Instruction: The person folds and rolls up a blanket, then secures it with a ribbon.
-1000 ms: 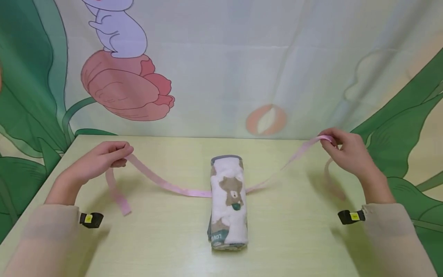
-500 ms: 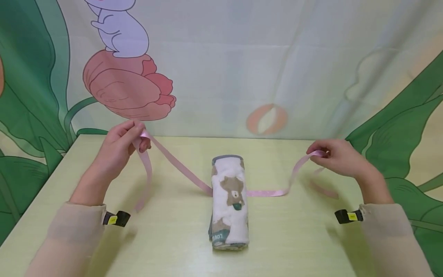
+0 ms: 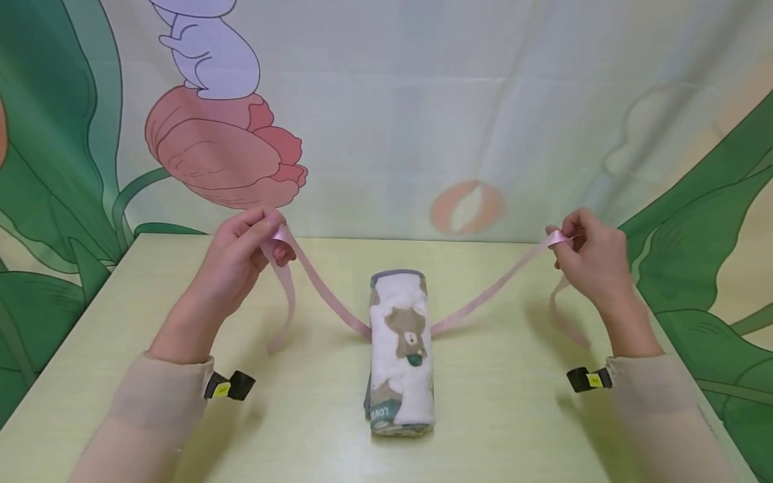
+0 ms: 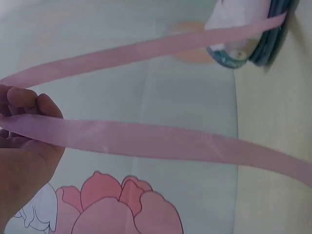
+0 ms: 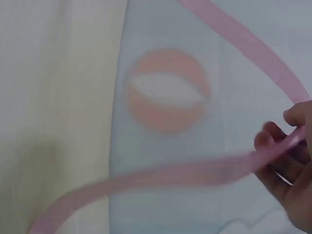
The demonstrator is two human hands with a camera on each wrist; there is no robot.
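Both the left hand (image 3: 244,251) and the right hand (image 3: 594,261) pinch a long pink satin ribbon (image 4: 131,139); a white, bear-printed plush roll (image 3: 392,369) lies over its middle, near the far edge of the pale yellow table (image 3: 501,402), which stretches to either side.

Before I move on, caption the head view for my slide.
Left hand and right hand hold a ribbon up on either side of a rolled cloth.

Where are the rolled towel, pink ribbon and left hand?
Rolled towel (image 3: 401,352), head view: middle of its printed top.
Pink ribbon (image 4: 136,140), left wrist view: its lower stretch.
Left hand (image 3: 238,260), head view: middle of the hand.
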